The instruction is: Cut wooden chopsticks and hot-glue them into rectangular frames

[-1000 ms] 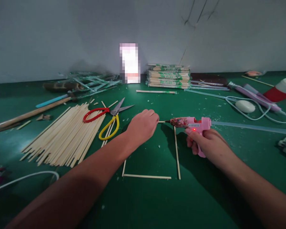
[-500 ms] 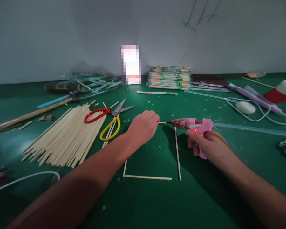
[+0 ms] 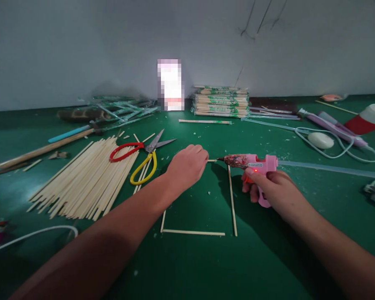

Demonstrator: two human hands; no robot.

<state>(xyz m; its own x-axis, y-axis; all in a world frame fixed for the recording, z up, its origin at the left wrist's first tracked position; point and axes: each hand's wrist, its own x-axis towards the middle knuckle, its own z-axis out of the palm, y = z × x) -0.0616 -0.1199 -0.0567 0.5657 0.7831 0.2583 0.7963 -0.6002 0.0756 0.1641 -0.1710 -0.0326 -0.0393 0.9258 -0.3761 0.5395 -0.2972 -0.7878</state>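
Note:
My left hand (image 3: 189, 166) is closed on a thin wooden stick (image 3: 211, 161), whose right end sticks out past the fingers. In my right hand (image 3: 268, 185) is a pink hot glue gun (image 3: 258, 164) with a lit red light. The gun's dark nozzle points left, at or very near the stick's end; I cannot tell whether they touch. On the green table a second stick (image 3: 232, 200) runs down from under the gun's front. Another stick (image 3: 193, 232) lies across nearer me, meeting a left-hand stick (image 3: 163, 221) that my forearm partly hides.
Scissors (image 3: 150, 152) with red and yellow handles lie beside a spread of bare sticks (image 3: 84, 179). Wrapped chopsticks (image 3: 221, 102) are stacked by the wall, near a bright, pixelated upright screen (image 3: 171, 85). A clear glue stick (image 3: 325, 167) trails behind the gun. A white cable (image 3: 343, 152) loops at right.
The fingers of my right hand have shifted on the glue gun, and its orange-red trigger now shows. My left hand and the sticks keep their places.

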